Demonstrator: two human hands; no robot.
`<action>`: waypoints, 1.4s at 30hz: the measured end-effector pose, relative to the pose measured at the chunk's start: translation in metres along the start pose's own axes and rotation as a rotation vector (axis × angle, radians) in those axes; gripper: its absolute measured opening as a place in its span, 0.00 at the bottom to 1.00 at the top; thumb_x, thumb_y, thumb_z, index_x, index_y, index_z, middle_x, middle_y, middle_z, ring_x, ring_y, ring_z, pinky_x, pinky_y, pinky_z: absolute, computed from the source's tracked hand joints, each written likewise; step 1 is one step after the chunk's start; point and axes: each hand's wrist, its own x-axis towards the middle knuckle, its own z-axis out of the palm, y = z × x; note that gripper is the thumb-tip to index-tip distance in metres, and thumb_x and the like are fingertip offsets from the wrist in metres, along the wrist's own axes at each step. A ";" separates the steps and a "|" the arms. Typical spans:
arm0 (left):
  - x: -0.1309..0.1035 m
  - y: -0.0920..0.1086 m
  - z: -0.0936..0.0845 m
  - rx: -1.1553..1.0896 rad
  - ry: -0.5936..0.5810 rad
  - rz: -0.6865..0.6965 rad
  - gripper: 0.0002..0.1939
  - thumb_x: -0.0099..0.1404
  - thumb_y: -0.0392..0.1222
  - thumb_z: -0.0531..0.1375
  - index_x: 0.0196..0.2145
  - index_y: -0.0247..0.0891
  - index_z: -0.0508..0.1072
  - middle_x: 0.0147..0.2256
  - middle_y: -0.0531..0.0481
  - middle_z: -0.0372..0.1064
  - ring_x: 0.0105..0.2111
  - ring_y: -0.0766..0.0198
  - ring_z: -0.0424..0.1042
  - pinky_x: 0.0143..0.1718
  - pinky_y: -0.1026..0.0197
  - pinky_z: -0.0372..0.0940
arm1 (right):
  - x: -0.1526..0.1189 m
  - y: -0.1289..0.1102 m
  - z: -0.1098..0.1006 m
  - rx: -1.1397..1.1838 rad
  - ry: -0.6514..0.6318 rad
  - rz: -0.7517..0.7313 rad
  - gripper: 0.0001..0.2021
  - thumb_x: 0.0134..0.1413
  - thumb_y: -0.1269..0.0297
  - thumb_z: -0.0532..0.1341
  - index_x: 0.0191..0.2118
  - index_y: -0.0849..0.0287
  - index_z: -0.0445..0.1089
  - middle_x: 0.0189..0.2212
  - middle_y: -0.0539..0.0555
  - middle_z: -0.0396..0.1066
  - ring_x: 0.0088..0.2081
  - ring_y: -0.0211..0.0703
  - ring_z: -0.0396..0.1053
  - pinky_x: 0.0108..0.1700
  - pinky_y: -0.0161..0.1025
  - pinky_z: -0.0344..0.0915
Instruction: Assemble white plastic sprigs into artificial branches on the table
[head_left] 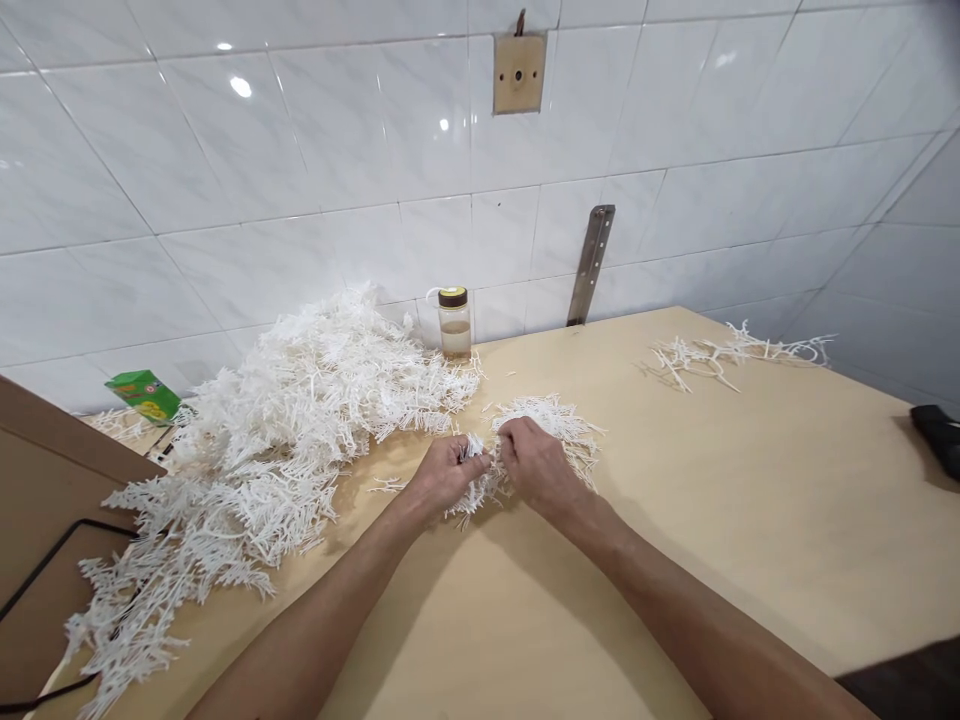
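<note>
My left hand [442, 478] is closed round a white branched sprig [474, 490], whose thin tips stick out below the fingers. Close beside it, my right hand [541, 468] is pinched, its fingertips near the sprig; what they grip, if anything, is too small to make out. Just behind the right hand lies a small pile of loose white twig-like pieces [574, 428] on the table. To the left, a large heap of white branched sprigs [315, 400] spreads along the wall and down toward the table's near left edge.
A capped bottle [455, 330] of liquid stands behind the heap. A metal ruler-like strip [591, 265] leans on the tiled wall. Bare white stems [720, 352] lie at the far right of the table [750, 480]. A green packet [144, 396] and brown board [60, 520] are at left.
</note>
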 end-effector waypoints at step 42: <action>0.012 -0.023 0.007 0.216 0.170 0.074 0.15 0.57 0.52 0.58 0.23 0.37 0.64 0.21 0.55 0.57 0.23 0.67 0.56 0.25 0.63 0.50 | 0.002 -0.021 -0.008 0.260 -0.267 0.515 0.06 0.51 0.64 0.56 0.30 0.57 0.70 0.25 0.51 0.74 0.21 0.41 0.69 0.26 0.36 0.61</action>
